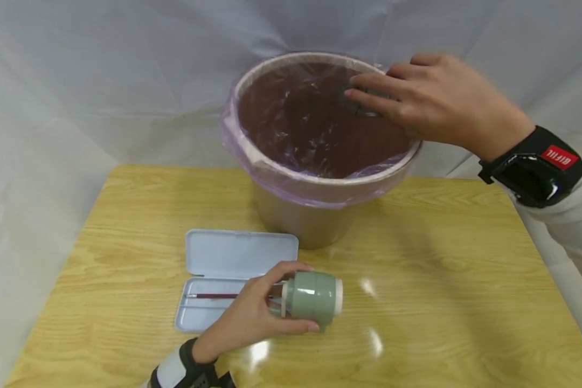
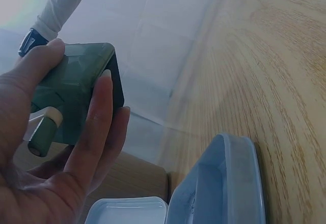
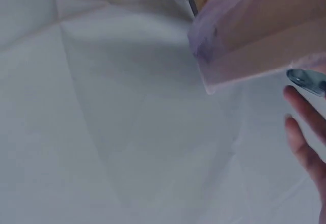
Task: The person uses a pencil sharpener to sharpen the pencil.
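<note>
My left hand (image 1: 257, 312) grips a green pencil sharpener (image 1: 315, 296) with pale rims, thumb on one side and fingers on the other. The left wrist view shows its boxy body and a small crank knob (image 2: 43, 137) beside the palm. My right hand (image 1: 436, 102) is over the far right of the bin's mouth, fingers pointing left. It holds a small clear container (image 3: 305, 80) by the fingertips; the thumb is hidden in the head view. Just below the fingers lies the bin (image 1: 296, 215), lined with a thin purple bag (image 1: 230, 121).
A light blue pencil case (image 1: 240, 253) lies open on the wooden table (image 1: 140, 226), in front of the bin. Inside its near half is a dark red pencil (image 1: 215, 296). White cloth (image 1: 102, 64) hangs behind the table.
</note>
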A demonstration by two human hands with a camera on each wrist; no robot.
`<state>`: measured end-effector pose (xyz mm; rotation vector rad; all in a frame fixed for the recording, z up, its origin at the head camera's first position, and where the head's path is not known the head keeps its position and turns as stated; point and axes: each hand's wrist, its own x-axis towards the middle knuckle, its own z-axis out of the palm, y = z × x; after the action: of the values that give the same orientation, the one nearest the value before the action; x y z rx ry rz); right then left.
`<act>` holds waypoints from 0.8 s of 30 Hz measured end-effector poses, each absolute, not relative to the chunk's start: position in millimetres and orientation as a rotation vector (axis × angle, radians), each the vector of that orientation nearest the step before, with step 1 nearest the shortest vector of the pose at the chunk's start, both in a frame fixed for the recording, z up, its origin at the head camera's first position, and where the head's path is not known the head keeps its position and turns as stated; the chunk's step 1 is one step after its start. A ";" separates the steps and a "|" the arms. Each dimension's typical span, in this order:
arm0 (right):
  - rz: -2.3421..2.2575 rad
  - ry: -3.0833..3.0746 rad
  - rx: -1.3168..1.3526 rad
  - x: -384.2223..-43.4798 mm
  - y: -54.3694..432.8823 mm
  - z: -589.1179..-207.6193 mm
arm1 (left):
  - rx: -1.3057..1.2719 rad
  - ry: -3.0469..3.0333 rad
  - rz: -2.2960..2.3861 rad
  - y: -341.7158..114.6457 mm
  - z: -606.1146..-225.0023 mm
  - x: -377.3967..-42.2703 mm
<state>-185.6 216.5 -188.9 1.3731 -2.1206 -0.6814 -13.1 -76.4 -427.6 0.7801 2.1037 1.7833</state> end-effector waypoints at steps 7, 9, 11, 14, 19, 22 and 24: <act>-0.642 -2.092 1.393 -186.5 218.3 -192.5 | 0.778 2.119 1.779 -78.6 -427.2 -12.8; -0.639 -2.083 1.389 -187.5 216.2 -190.9 | 0.775 2.124 1.778 -79.0 -427.4 -12.7; -0.613 -2.077 1.378 -188.6 214.6 -188.9 | 0.766 2.117 1.783 -79.0 -427.6 -12.6; -0.435 -2.163 1.349 -189.7 213.0 -187.6 | 0.758 2.104 1.794 -78.5 -427.8 -12.7; -0.125 -2.393 1.246 -194.1 215.8 -189.2 | 0.734 2.086 1.794 -77.3 -427.5 -12.7; -0.087 -2.467 1.183 -195.4 221.6 -192.9 | 0.719 2.079 1.788 -76.2 -427.7 -12.4; -0.066 -2.455 1.168 -194.5 225.8 -196.8 | 0.717 2.070 1.791 -75.6 -428.2 -12.7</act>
<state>-194.5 225.8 -196.8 1.1679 -2.4555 -0.0660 -12.7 -75.6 -428.2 0.7170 2.0701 1.7906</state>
